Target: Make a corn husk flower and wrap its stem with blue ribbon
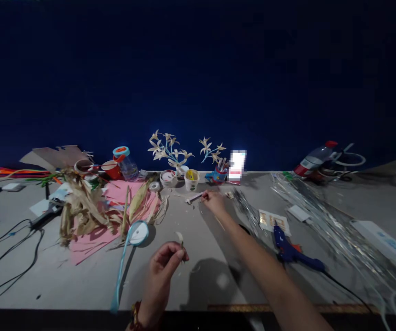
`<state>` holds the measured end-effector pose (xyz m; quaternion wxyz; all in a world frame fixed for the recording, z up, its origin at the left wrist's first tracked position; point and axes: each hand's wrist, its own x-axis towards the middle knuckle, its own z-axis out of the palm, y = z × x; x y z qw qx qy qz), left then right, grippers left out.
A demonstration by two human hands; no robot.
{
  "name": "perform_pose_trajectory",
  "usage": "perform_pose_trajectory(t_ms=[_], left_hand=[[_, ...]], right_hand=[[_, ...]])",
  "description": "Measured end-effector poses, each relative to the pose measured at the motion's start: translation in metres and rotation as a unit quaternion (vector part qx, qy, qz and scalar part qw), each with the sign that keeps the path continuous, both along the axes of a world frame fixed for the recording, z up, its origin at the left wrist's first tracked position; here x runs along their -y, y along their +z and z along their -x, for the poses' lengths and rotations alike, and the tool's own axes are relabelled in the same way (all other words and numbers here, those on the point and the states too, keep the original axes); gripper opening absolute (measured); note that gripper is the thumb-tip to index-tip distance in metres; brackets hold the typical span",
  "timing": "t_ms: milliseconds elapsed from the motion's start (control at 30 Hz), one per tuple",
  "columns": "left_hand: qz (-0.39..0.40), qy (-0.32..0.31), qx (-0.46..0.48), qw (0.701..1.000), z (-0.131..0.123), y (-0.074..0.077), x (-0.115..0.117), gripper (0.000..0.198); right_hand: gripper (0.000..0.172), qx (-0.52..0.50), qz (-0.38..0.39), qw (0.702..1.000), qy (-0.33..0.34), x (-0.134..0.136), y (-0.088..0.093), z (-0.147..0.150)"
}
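Note:
My left hand (165, 266), with a beaded bracelet at the wrist, pinches a small pale petal-like piece of dried husk (180, 237) between thumb and fingertips, above the near middle of the table. Stretched far forward, my right hand (214, 201) has its fingers closed at the right end of a slim white stick (194, 198) lying on the table. Its exact kind is too small to make out. Behind the hands, pale husk flowers on blue stems (170, 151) rise beside small cups, one a white tub with a yellow label (191, 180).
Left of my hands lie dried corn husks (83, 207), pink paper (94, 243) and a roll of light-blue tape (138, 233). To the right are a blue glue gun (294, 252), silvery wires (335, 230) and a power strip (387, 246). A lit phone (237, 165) stands behind.

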<state>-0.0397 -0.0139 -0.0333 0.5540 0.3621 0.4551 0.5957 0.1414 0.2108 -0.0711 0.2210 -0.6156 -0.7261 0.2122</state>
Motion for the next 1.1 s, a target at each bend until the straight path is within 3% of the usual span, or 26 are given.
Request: perform_pose_trajectory(t_ms=[167, 433, 567, 767, 933, 1100], left_hand=[[-0.002, -0.008, 0.014, 1.0, -0.003, 0.0, -0.008, 0.018], [0.024, -0.071, 0.061, 0.995, -0.033, 0.011, -0.016, 0.018], [0.033, -0.095, 0.077, 0.992, -0.045, 0.02, -0.015, 0.018], [0.042, -0.118, 0.103, 0.987, -0.053, 0.026, -0.008, 0.016], [0.052, -0.121, 0.113, 0.985, -0.058, 0.03, -0.008, 0.017], [0.056, -0.124, 0.118, 0.984, -0.06, 0.034, -0.01, 0.018]], right_hand=[[0.022, -0.097, -0.035, 0.995, 0.01, 0.027, 0.018, -0.013], [0.013, -0.271, -0.084, 0.957, 0.06, 0.136, 0.081, -0.033], [0.0, -0.265, -0.151, 0.95, 0.067, 0.168, 0.101, -0.038], [0.014, -0.271, -0.177, 0.944, 0.07, 0.187, 0.099, -0.045], [0.012, -0.28, -0.167, 0.943, 0.061, 0.192, 0.096, -0.046], [0.016, -0.283, -0.199, 0.933, 0.096, 0.193, 0.1, -0.043]])
